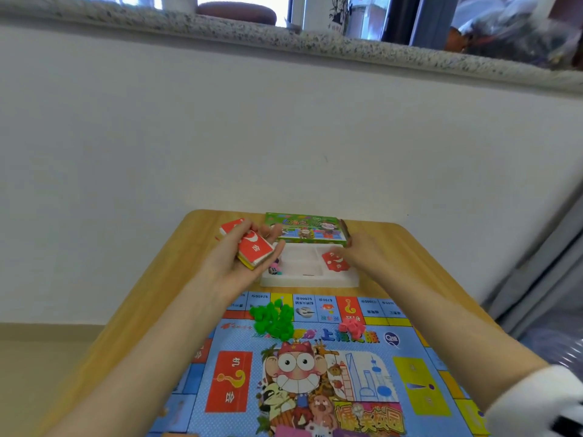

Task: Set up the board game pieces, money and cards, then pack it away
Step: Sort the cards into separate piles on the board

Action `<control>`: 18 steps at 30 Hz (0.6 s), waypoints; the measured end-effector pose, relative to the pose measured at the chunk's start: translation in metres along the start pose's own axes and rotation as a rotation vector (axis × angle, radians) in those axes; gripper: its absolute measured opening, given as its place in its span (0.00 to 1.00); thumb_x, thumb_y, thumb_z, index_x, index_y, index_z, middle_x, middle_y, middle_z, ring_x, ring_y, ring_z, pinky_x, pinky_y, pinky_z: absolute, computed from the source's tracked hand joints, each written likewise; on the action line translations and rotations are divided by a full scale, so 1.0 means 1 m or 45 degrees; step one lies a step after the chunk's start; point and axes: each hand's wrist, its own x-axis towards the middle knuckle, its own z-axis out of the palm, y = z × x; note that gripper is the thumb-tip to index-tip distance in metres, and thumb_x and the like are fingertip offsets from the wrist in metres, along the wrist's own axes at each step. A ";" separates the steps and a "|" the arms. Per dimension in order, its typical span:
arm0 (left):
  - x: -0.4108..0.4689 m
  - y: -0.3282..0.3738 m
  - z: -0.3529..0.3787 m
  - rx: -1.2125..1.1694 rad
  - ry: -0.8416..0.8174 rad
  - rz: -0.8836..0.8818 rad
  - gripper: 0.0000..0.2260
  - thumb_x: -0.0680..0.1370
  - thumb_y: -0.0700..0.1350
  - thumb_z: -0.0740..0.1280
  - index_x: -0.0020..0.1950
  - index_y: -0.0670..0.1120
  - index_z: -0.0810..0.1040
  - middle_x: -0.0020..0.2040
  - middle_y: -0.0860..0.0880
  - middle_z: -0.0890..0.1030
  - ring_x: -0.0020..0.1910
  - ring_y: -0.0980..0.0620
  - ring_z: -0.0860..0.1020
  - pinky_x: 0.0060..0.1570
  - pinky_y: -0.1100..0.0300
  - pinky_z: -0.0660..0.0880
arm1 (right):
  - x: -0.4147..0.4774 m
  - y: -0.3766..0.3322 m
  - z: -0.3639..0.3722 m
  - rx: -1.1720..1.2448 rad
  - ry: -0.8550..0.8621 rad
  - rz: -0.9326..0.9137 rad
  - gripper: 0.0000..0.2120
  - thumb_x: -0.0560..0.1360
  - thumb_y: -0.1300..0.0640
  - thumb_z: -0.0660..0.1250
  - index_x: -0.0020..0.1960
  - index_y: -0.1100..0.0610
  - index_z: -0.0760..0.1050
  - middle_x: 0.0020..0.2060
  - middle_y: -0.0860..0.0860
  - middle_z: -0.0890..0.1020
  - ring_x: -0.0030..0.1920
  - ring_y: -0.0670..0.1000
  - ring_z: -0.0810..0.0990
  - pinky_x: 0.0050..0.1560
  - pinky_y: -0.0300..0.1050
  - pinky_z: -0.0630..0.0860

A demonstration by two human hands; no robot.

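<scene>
Card stack (254,252) lies clasped in the left hand (232,266); right hand (358,250) blurred, grasp unclear.

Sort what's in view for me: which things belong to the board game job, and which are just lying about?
Job:
game board
green houses
pink pieces
white tray
die
game box
card stack, held in the left hand
red card in the tray, by the right hand

Lying about, on the window ledge:
brown round object
plastic bag
</scene>
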 end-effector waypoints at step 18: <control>-0.002 0.003 0.000 0.050 0.010 -0.037 0.11 0.80 0.44 0.63 0.39 0.43 0.73 0.29 0.47 0.76 0.30 0.51 0.82 0.45 0.48 0.78 | 0.021 0.019 0.012 0.346 0.373 0.243 0.07 0.77 0.54 0.64 0.43 0.57 0.75 0.46 0.58 0.82 0.42 0.55 0.78 0.40 0.47 0.74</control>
